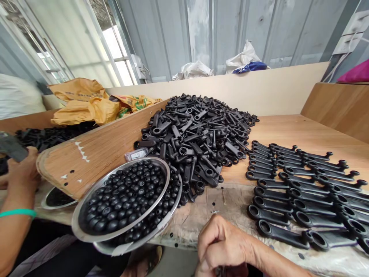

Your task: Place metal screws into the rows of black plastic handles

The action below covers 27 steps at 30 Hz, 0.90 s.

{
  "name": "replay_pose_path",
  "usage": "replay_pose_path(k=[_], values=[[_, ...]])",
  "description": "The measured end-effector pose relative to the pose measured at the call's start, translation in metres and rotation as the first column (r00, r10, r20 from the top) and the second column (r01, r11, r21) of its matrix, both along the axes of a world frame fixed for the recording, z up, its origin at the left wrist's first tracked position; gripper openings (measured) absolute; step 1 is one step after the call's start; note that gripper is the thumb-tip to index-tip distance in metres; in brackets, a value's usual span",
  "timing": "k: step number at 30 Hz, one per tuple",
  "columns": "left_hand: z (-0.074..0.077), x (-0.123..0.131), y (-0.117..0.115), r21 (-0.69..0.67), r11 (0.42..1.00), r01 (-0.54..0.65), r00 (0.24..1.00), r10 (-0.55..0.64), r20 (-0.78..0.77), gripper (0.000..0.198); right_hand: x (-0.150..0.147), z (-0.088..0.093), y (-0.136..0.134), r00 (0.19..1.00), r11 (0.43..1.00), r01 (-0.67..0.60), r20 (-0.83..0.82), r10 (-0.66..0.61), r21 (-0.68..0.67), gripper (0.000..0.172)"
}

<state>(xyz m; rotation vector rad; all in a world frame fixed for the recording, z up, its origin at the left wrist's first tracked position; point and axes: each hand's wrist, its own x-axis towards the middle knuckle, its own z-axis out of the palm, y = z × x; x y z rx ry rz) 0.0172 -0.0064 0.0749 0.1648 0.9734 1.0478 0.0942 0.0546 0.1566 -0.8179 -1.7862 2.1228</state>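
My right hand [221, 242] is at the bottom centre, just off the table's front edge. Its fingers are curled tight, and a small dark part [221, 271] shows under them at the frame's bottom edge. A sliver of my left hand [201, 271] shows beneath it, mostly hidden. Stacked steel bowls [86, 231] full of black balls [123, 196] sit to the left of my hands. A large heap of black plastic levers [196, 134] lies behind the bowls. Rows of levers [302, 192] are laid out side by side on the right.
A tilted wooden board [95, 154] splits this place from the neighbour's. There a co-worker's arm with a green wristband [17, 212] holds a dark piece [11, 148] over more black parts, with another bowl [57, 198] nearby. Yellow sacks [83, 104] lie behind, and wooden walls enclose the table.
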Motion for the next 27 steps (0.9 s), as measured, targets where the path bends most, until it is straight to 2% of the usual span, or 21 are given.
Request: replay_pose_path(k=[3, 6, 8, 10, 12, 20, 27], values=[[0.005, 0.000, 0.002, -0.005, 0.999, 0.043, 0.997, -0.043, 0.062, 0.035, 0.005, 0.007, 0.008, 0.968, 0.970, 0.240, -0.079, -0.237, 0.030, 0.015], [0.008, -0.001, 0.004, 0.001, 0.997, 0.078, 0.990, -0.077, 0.116, 0.033, 0.009, 0.004, 0.019, 0.841, 0.842, 0.534, -0.153, -0.519, 0.079, 0.022], [0.010, -0.002, 0.005, 0.006, 0.995, 0.096, 0.985, -0.095, 0.146, 0.032, 0.010, -0.001, 0.024, 0.766, 0.762, 0.639, -0.177, -0.619, 0.101, 0.027], [0.010, -0.003, 0.005, 0.006, 0.994, 0.108, 0.979, -0.107, 0.173, 0.032, 0.009, -0.006, 0.025, 0.727, 0.721, 0.684, -0.171, -0.665, 0.111, 0.029], [0.009, -0.004, 0.005, 0.002, 0.994, 0.113, 0.974, -0.111, 0.198, 0.035, 0.007, -0.009, 0.022, 0.736, 0.727, 0.677, -0.147, -0.661, 0.120, 0.030], [-0.008, -0.010, 0.004, -0.013, 0.998, 0.060, 0.950, -0.053, 0.308, 0.038, -0.003, -0.010, 0.002, 0.837, 0.822, 0.547, -0.082, -0.541, 0.158, 0.032], [-0.026, -0.010, 0.002, 0.012, 0.999, -0.030, 0.911, 0.022, 0.413, 0.029, -0.020, -0.016, -0.013, 0.917, 0.910, 0.399, -0.076, -0.392, 0.114, 0.027]])
